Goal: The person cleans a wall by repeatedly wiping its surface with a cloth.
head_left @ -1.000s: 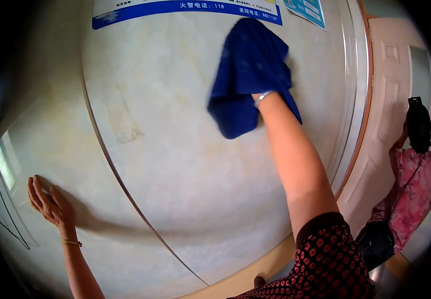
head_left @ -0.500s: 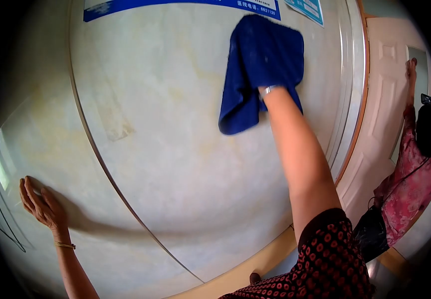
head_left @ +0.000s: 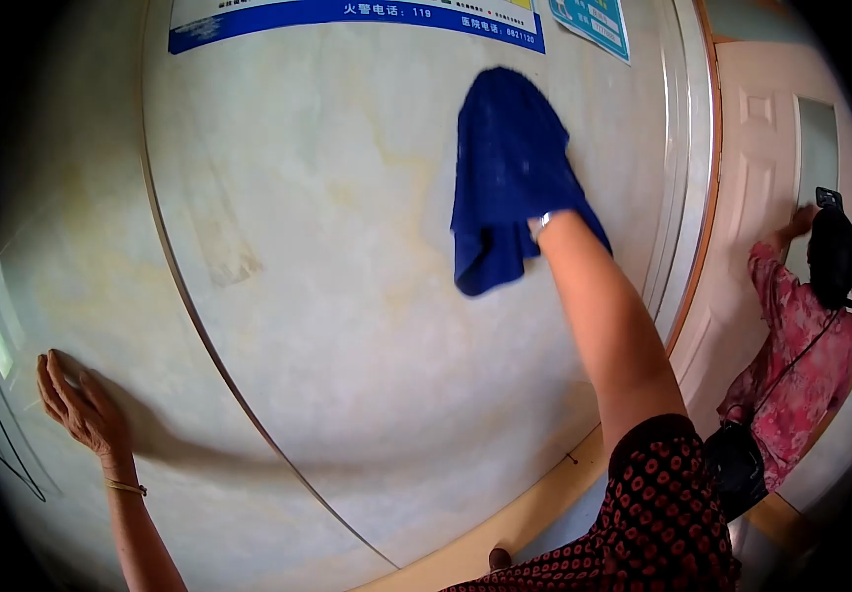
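Note:
A dark blue cloth (head_left: 510,168) lies against the marbled wall panel (head_left: 327,326), its lower edge hanging in loose folds. My right hand is covered by this cloth and presses it to the panel; only the wrist (head_left: 556,225) with a silvery band shows, so the fingers are hidden. On the lower left, my left hand (head_left: 86,409) rests open and flat on the wall, fingers pointing up, with a thin yellowish bracelet at the wrist. It holds nothing.
A blue-edged poster (head_left: 367,25) and a light-blue notice (head_left: 594,25) are fixed above the cloth. A dark seam (head_left: 204,326) divides the panels. On the right, a person in a pink patterned top (head_left: 801,365) faces a pale door (head_left: 751,138). Cables (head_left: 12,434) hang at far left.
My right hand and the cloth have moved a little down the wall. My left hand stays put. The other person's raised arm has come down and bent.

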Demonstrator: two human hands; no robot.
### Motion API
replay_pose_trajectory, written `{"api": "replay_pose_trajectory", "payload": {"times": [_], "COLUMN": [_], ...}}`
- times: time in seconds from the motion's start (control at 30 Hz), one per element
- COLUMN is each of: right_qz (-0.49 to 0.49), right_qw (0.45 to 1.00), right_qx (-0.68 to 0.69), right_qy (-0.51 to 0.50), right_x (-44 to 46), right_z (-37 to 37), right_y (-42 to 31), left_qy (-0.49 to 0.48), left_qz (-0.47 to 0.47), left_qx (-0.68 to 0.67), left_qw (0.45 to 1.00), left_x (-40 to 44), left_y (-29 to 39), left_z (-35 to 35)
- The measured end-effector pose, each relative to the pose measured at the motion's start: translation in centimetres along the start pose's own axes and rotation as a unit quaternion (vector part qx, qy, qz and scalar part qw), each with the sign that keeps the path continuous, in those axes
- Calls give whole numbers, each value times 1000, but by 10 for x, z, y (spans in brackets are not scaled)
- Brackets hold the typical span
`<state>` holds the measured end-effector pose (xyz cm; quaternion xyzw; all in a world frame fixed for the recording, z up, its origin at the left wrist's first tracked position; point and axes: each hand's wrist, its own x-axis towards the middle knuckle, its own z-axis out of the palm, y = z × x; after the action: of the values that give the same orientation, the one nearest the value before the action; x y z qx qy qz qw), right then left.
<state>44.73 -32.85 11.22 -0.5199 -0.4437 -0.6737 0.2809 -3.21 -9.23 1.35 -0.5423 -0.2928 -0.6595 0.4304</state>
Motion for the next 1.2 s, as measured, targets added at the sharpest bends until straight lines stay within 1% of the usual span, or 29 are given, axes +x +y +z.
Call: {"api": "replay_pose_trajectory", "payload": {"times": [0.03, 0.07, 0.13, 0.2, 0.23, 0.4, 0.43, 0.47, 0.5, 0.53, 0.57, 0.63, 0.67, 0.73, 0.77, 0.8, 0.87, 0.9, 0.93, 0.97, 1.07, 1.1, 1.13, 1.2], "right_qz": [-18, 34, 180, 40, -32, -13, 110, 242, 148, 54, 53, -9, -10, 12, 63, 62, 63, 5, -1, -4, -58, 21, 90, 64], "right_qw": [1000, 999, 974, 998, 999, 999, 992, 961, 986, 998, 998, 1000, 1000, 998, 997, 997, 995, 999, 999, 999, 997, 997, 995, 997], "right_qx": [-9, 16, 130, 50, -7, -20, 65, 130, 72, 11, 8, -10, -8, -39, 19, 19, 69, 6, -12, -13, -26, 44, 29, 39], "right_qy": [16, 12, -55, -6, -16, 27, -2, -9, 7, 26, 34, 7, 7, 38, 36, 36, 44, 47, -38, -37, 50, 56, -10, 17], "right_x": [6, 15, 25, -2, -17, 10, 18, 20, 14, 7, 1, -7, -6, 15, 25, 24, 18, 6, 8, 12, 24, 33, 41, 23], "right_z": [3, 6, -9, -5, -11, 3, 1, 8, 4, -4, -2, 6, 11, 8, 4, 5, -2, 5, -24, -23, -5, -3, -15, -9], "right_y": [4, 8, -8, -3, -10, 6, 3, -1, -1, 1, 6, 7, 13, 12, 9, 7, -1, 2, -25, -22, -4, -5, -12, -10], "left_qy": [-2, -7, -13, -14, -15, -16, -15, -15, -22, -24, -16, -16, -17, -9, -10, -11, -14, -12, -11, -10, -8, -13, -19, -21], "left_qz": [1, 4, 3, 1, -2, 1, -4, -3, -9, -14, -14, -5, -5, -4, -4, -8, -17, -14, -12, -15, -9, -19, -30, -21], "left_qx": [0, -2, -7, -6, -2, 4, 9, 9, 7, 4, 4, 12, 13, -4, -5, 3, 9, 12, 16, 16, 9, 16, 22, 12], "left_qw": [1000, 1000, 1000, 1000, 1000, 1000, 1000, 1000, 1000, 1000, 1000, 1000, 1000, 1000, 1000, 1000, 1000, 1000, 1000, 1000, 1000, 1000, 999, 999], "left_x": [0, 0, 0, -4, -4, -3, -3, -3, -4, -4, 0, -1, -1, 1, 1, 1, -2, -1, -1, -1, 1, 0, -1, -5], "left_y": [1, 2, 3, -1, -4, -2, -1, 0, 0, -1, -2, 0, 2, 5, 5, 4, 2, 0, -1, 0, 3, 3, 3, 1], "left_z": [0, 0, -2, 1, 3, 2, 2, 1, 0, 1, 3, -1, -2, -4, -3, -1, -1, 0, 0, 0, -2, -1, 0, 1]}}
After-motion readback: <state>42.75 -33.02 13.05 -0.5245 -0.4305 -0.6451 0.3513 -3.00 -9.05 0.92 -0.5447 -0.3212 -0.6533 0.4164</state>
